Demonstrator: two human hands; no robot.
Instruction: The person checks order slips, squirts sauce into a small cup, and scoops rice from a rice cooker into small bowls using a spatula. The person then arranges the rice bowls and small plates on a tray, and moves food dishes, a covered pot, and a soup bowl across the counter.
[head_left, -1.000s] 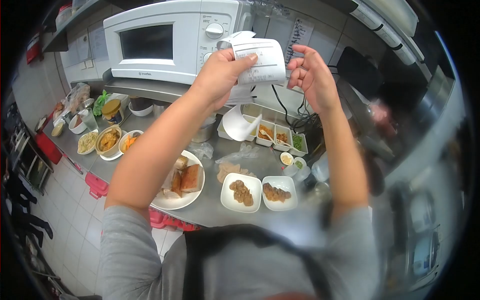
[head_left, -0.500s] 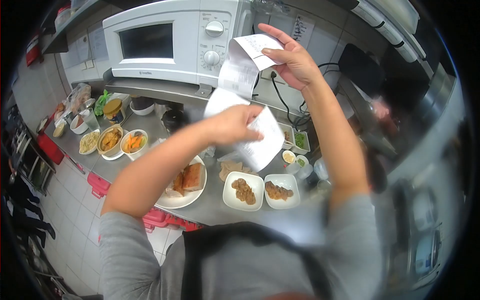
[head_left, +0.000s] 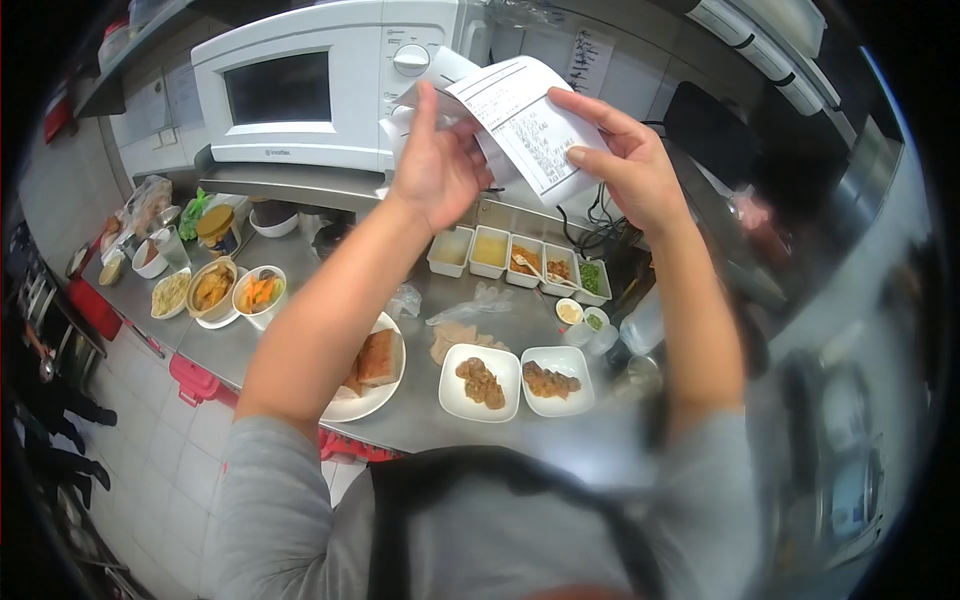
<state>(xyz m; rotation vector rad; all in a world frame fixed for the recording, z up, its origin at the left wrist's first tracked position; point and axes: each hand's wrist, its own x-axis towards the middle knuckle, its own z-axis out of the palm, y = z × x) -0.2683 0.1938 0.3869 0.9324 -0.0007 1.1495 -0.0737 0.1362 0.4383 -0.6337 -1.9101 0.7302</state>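
Note:
My right hand (head_left: 630,160) pinches the right edge of a long white printed paper slip (head_left: 530,125) between thumb and fingers. My left hand (head_left: 440,165) is raised at the slip's left side, thumb up and fingers apart, with more folds of white paper (head_left: 445,70) behind it. Whether it touches that paper I cannot tell. Below the hands, two square white bowls (head_left: 450,395) with pieces of brown meat (head_left: 483,384) stand side by side. A round white plate (head_left: 393,385) with browned chunks is partly hidden by my left forearm.
A white microwave (head_left: 350,110) stands on a shelf at the back. Small containers (head_left: 490,250) of toppings line the steel counter (head_left: 400,432). Bowls of food (head_left: 262,290) and a gold-lidded jar (head_left: 218,230) are at left. Dark-clothed legs (head_left: 75,400) of another person show far left.
My left hand has risen from the lower part of the slip and opened. My right hand has moved slightly right and down, with the slip now spread upright between the hands.

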